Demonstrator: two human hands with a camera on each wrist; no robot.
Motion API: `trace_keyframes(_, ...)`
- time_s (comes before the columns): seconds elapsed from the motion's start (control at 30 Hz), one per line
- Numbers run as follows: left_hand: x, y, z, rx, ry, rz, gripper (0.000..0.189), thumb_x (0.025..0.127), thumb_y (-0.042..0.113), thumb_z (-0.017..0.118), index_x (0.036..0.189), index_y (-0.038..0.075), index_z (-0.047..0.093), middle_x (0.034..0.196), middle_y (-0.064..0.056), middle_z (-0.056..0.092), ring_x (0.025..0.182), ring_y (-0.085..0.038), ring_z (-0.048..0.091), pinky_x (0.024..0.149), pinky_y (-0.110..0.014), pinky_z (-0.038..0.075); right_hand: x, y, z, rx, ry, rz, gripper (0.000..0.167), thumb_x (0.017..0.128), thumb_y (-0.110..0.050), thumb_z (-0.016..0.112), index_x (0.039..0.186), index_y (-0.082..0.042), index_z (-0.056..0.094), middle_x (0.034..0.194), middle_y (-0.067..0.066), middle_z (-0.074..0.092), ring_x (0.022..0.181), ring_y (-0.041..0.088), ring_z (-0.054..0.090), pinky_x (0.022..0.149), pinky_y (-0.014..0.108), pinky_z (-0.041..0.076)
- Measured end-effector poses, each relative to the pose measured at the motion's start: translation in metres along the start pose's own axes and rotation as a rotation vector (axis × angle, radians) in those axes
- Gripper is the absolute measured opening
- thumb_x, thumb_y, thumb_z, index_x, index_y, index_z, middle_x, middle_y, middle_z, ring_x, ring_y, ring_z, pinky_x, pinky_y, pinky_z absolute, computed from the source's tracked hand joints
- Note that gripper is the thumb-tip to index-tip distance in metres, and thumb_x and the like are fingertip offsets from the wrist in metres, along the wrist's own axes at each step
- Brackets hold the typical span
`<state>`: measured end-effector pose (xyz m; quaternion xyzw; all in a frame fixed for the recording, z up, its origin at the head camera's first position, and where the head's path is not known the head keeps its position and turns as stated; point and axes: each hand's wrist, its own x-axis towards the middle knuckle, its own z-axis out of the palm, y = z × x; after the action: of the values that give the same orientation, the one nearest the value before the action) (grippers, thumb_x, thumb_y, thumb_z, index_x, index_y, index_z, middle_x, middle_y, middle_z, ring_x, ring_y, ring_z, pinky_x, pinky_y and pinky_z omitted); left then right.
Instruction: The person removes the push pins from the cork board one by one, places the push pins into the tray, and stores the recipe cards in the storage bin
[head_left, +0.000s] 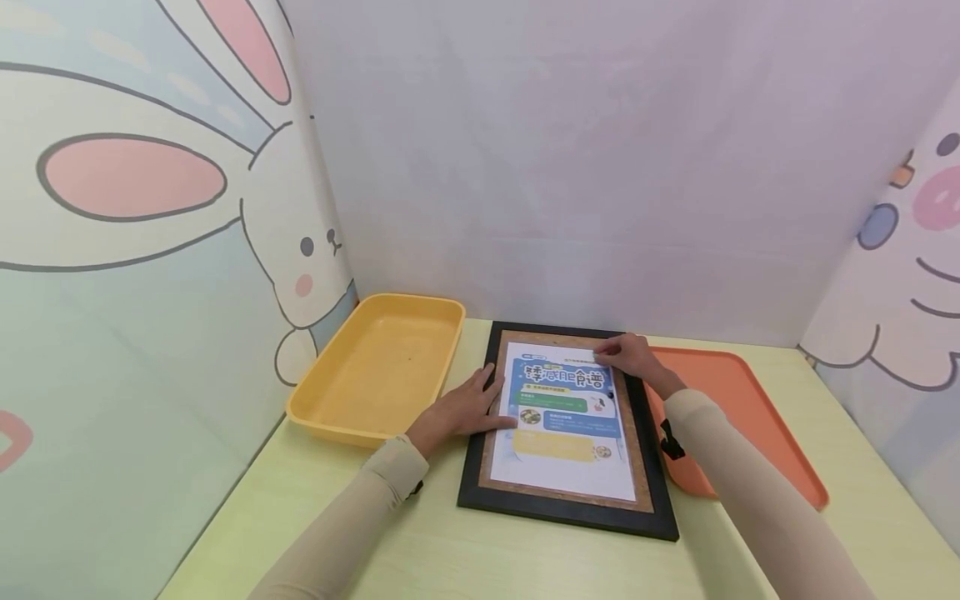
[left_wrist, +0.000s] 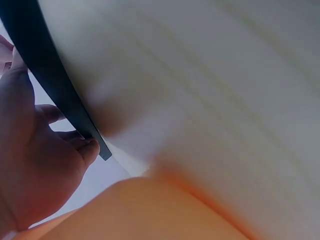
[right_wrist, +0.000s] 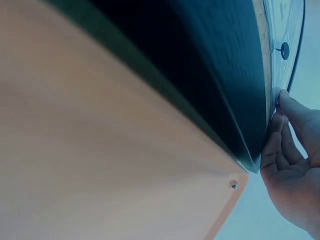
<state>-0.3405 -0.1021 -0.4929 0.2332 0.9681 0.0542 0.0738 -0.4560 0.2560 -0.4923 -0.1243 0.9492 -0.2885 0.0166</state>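
A printed poster [head_left: 558, 467] with blue, green and yellow panels lies on a cork board [head_left: 551, 339] in a black frame [head_left: 570, 518]. My left hand [head_left: 468, 404] rests with spread fingers across the left frame edge and the poster's left margin; the left wrist view shows that hand [left_wrist: 45, 155] beside the black frame edge [left_wrist: 60, 85]. At the poster's top right corner, my right hand [head_left: 628, 354] pinches a small dark pin, mostly hidden by the fingertips [right_wrist: 285, 100]. Below it, a black pushpin [right_wrist: 285, 50] shows at the poster's right edge.
Left of the board stands a yellow tray [head_left: 450, 333]. An orange tray [head_left: 738, 408] lies to its right, partly beneath my right forearm. The light wooden table [head_left: 450, 558] meets a pale wall [head_left: 555, 167] behind the board.
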Motion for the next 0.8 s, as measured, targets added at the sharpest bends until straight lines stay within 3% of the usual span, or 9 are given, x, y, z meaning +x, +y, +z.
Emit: trace_keyframes(0.8, 0.0019, 0.0003, -0.0013, 0.003, -0.012, 0.003, 0.108, 0.091, 0.084, 0.046, 0.167, 0.012, 0.02, 0.174, -0.016, 0.01, 0.159, -0.032, 0.016, 0.125, -0.044, 0.027, -0.0027, 0.0019, 0.001, 0.021, 0.01, 0.025, 0.029, 0.098, -0.019, 0.073, 0.122, -0.003, 0.075, 0.117, 0.019, 0.071, 0.104, 0.033, 0.063, 0.095, 0.05, 0.053)
